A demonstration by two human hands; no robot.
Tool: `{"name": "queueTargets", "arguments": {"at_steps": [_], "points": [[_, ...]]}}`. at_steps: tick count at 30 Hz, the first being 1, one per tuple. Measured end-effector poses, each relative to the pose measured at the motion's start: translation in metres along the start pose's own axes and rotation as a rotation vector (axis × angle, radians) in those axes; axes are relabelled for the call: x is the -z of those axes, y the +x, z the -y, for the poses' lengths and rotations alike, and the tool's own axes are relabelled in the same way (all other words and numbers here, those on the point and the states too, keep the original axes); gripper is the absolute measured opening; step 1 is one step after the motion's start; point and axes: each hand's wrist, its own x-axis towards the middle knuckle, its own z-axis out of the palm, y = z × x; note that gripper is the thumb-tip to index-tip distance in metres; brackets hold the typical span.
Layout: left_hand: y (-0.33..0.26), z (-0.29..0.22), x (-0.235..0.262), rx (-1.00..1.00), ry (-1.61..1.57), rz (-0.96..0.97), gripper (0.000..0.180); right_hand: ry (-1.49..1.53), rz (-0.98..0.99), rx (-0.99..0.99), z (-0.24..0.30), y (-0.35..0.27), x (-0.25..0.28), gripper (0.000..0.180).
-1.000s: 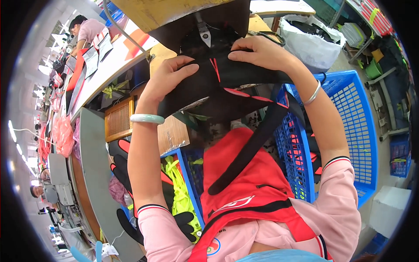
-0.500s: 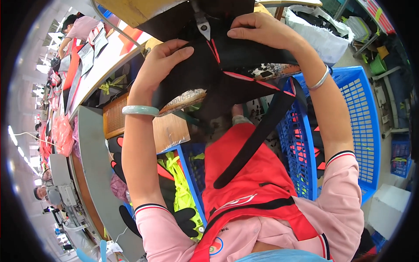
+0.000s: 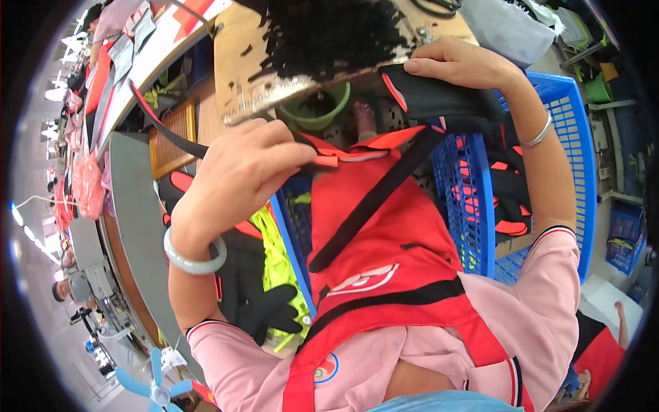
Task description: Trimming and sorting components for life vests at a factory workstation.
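Black fabric piece with red-orange trim (image 3: 439, 103) stretches between both hands above the blue plastic crate (image 3: 473, 206), below the wooden counter (image 3: 240, 75). Left hand (image 3: 233, 178) pinches its strap end; right hand (image 3: 460, 69) clamps its upper edge.

A black fabric piece (image 3: 439, 103) with red-orange trim is hanging just below the table edge, folded and bunched above a blue crate. A black strap (image 3: 168, 134) is trailing from it leftward, its red-edged end lifting up.
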Motion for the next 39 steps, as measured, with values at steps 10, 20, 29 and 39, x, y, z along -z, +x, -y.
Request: {"name": "queueTargets", "arguments": {"at_steps": [10, 20, 29, 39], "points": [[-0.072, -0.107, 0.008, -0.14, 0.145, -0.084, 0.032, 0.524, 0.473, 0.355, 0.068, -0.022, -0.113, 0.033], [-0.162, -0.123, -0.01, 0.093, 0.069, -0.143, 0.034, 0.629, 0.73, 0.643, 0.112, -0.028, -0.222, 0.033], [-0.216, -0.124, -0.027, 0.278, -0.246, -0.361, 0.029, 0.469, 0.674, 0.549, 0.145, -0.023, -0.238, 0.039], [-0.179, -0.098, -0.101, 0.284, -1.437, -0.153, 0.059, -0.125, -0.173, 0.416, 0.132, -0.105, -0.184, 0.032]]}}
